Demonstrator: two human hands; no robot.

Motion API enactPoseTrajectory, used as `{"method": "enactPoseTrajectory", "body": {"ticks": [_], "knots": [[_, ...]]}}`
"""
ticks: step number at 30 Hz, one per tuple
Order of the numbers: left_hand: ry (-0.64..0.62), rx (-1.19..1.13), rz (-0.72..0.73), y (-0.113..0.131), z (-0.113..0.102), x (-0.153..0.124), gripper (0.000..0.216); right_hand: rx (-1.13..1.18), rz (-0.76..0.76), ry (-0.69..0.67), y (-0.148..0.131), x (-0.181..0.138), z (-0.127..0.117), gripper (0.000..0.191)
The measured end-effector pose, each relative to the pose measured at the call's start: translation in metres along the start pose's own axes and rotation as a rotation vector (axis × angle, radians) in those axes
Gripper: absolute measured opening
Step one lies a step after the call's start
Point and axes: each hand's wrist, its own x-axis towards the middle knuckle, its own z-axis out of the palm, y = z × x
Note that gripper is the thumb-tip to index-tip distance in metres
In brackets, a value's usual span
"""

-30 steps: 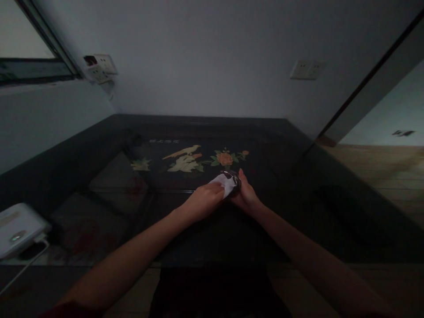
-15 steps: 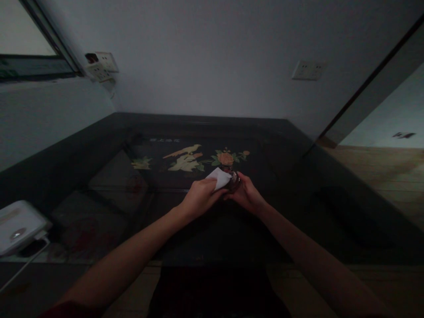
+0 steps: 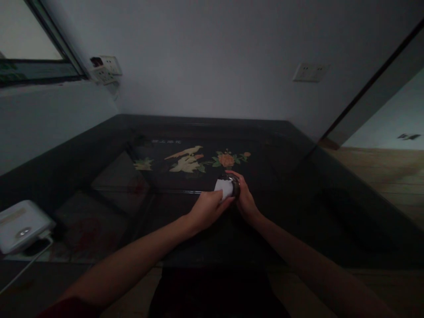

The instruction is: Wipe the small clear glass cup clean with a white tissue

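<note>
My left hand (image 3: pixel 208 209) pinches a folded white tissue or cloth (image 3: pixel 225 187) between thumb and fingers and presses it against a dark, shiny, rounded glass-like object (image 3: pixel 236 185). Around the far right side of that object wrap the fingers of my right hand (image 3: pixel 246 197). The object's exact kind is hard to make out in the dim light, and the hands and the white piece cover much of it. Both hands are held over the middle of a dark glossy table (image 3: pixel 212 240).
A bird-and-flower picture (image 3: pixel 185 160) shows on the tabletop beyond my hands. At the left edge sits a white box-like device (image 3: pixel 24 223) with a cable (image 3: pixel 28 269). A dark flat object (image 3: pixel 357 218) lies at right. Wall sockets (image 3: pixel 310 72) are behind the table.
The white piece has moved from the object's upper left onto its near face. Both hands have come slightly nearer to me, and the right hand's fingers now reach over the object's top.
</note>
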Motion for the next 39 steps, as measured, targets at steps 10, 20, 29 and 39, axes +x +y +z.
{"method": "enactPoseTrajectory", "body": {"ticks": [10,20,29,39], "knots": [[-0.227,0.347,0.404,-0.001,-0.022,0.007,0.022,0.095,0.210,0.071,-0.008,0.009,0.001,0.043],[-0.188,0.383,0.489,-0.012,-0.025,0.012,0.017,0.218,0.384,0.018,-0.006,0.022,-0.007,0.040],[-0.222,0.238,0.221,0.001,-0.018,0.006,0.027,0.093,0.283,-0.030,-0.011,0.013,-0.002,0.044],[-0.227,-0.479,-0.038,0.004,-0.007,0.003,0.025,0.161,0.276,0.021,-0.009,0.016,-0.004,0.043]]}}
